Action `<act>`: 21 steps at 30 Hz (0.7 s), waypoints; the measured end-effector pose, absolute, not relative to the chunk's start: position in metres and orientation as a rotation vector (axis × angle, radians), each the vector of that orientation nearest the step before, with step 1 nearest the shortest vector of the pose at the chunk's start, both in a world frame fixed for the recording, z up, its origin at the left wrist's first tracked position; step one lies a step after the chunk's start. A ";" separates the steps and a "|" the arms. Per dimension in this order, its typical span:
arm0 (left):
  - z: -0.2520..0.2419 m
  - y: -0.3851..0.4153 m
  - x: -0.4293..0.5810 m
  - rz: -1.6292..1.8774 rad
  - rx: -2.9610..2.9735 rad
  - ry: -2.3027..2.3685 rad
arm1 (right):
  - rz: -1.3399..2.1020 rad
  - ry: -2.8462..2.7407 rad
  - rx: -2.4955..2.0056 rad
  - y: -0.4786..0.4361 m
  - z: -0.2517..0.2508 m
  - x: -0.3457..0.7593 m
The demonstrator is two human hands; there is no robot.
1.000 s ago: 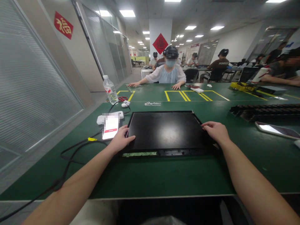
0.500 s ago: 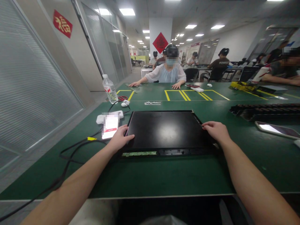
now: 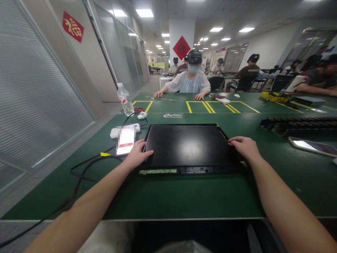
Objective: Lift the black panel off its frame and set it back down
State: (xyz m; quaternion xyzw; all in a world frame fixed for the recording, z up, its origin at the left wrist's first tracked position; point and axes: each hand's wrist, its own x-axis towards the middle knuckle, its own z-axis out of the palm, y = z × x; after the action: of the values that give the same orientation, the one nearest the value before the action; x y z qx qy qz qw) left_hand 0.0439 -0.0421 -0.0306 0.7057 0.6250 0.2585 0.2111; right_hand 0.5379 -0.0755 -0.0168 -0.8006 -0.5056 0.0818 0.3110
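The left edge of a flat, black, rectangular display panel (image 3: 188, 146) is gripped by the bare left hand (image 3: 137, 154), thumb on its face; the right edge is pinched narrowly by the bare right hand (image 3: 246, 147). The panel is laid on the near part of a green tabletop (image 3: 184, 196). A lit, white-screened phone (image 3: 125, 142) is placed just left.

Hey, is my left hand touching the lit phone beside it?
Cannot tell. In the head view, the left hand lies right along the right edge of the lit phone, showing neither plain contact nor a gap.
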 end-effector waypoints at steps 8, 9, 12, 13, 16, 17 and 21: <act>-0.033 -0.041 0.042 0.679 1.994 1.747 | 0.232 -1.328 -2.137 -0.076 -0.014 0.536; -0.034 -0.041 0.042 0.685 1.996 1.748 | 0.225 -1.335 -2.134 -0.076 -0.015 0.537; -0.036 -0.040 0.041 0.689 1.997 1.742 | 0.216 -1.347 -2.124 -0.075 -0.017 0.539; -0.036 -0.040 0.041 0.690 1.997 1.740 | 0.214 -1.350 -2.119 -0.075 -0.017 0.540; -0.036 -0.040 0.041 0.693 1.995 1.738 | 0.205 -1.347 -2.114 -0.075 -0.017 0.539; -0.035 -0.041 0.041 0.696 1.993 1.739 | 0.206 -1.344 -2.119 -0.075 -0.017 0.539; -0.032 -0.043 0.044 0.691 1.981 1.742 | 0.198 -1.349 -2.155 -0.077 -0.013 0.535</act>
State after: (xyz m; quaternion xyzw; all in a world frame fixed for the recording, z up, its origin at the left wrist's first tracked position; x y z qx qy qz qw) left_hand 0.0435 -0.0428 -0.0319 0.7108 0.6253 0.2478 0.2059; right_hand 0.5352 -0.0769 -0.0132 -0.8083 -0.5060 0.0743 0.2916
